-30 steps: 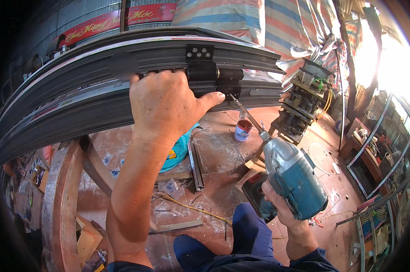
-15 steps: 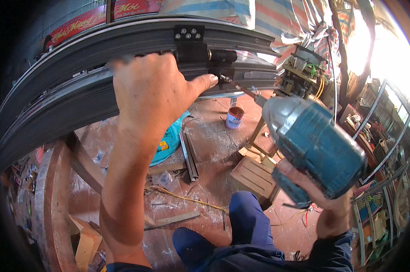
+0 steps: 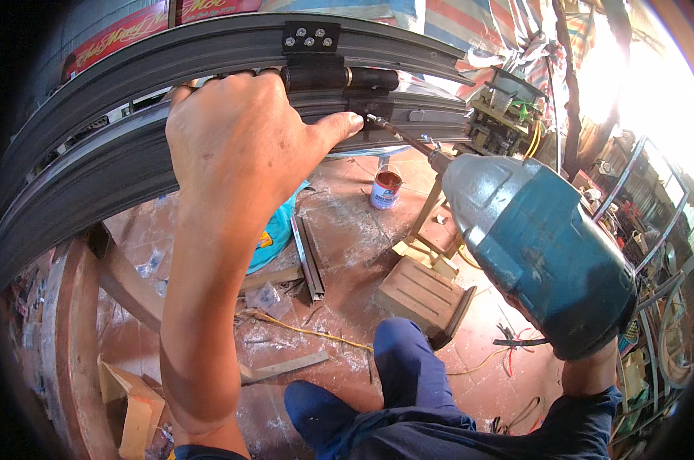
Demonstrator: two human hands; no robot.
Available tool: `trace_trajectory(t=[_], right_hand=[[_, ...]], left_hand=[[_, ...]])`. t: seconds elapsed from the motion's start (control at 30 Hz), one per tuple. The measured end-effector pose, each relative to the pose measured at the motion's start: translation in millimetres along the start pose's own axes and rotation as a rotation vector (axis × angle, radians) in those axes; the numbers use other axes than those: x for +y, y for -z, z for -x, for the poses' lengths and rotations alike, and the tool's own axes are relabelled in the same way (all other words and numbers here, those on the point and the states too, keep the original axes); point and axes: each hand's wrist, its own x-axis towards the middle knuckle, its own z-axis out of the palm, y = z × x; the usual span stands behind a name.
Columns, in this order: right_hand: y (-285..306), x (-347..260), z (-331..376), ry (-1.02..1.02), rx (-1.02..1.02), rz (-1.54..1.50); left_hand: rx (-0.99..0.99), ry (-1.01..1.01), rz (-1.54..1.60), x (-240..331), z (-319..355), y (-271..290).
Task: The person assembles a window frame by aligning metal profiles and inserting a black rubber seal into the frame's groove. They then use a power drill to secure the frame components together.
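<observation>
My left hand (image 3: 232, 138) is wrapped over a dark metal profile (image 3: 132, 157), its fingertips hidden behind the profile and its thumb pointing right. Beside the thumb tip lies the lower leaf (image 3: 376, 107) of a black hinge. The barrel (image 3: 316, 78) runs just right of the knuckles; the upper leaf (image 3: 311, 37) carries several bright screw heads. My right hand (image 3: 590, 369) holds a teal and silver power drill (image 3: 542, 245), which hides most of the fingers. From its chuck a long bit (image 3: 404, 136) reaches up-left, its shiny tip at the lower leaf.
Below stand a paint can (image 3: 385, 188) and a brown wooden box (image 3: 420, 295). A turquoise bag (image 3: 274, 234), metal strips (image 3: 307, 261) and a yellow cord (image 3: 316, 332) lie on the dusty tiled floor. Machinery (image 3: 500, 107) stands at the far right; metal frames (image 3: 657, 199) lean at the right.
The drill has swung down and to the right in view, its bit tip staying near the lower hinge leaf. My left hand keeps its grip on the profile. The whole view has shifted slightly.
</observation>
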Motion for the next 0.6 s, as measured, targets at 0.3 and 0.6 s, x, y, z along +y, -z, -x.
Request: trace_trajectory(t=[0.3,0.6], right_hand=[[-1.8,4.0,-4.9,-0.004,0.016,0.021],[-2.5,0.3,0.9,-0.01,0.047,0.05]], left_hand=[[0.008,0.046,-0.01,3.2,2.4,3.4],[-0.025,0.053,-0.01,4.8,0.9,4.4]])
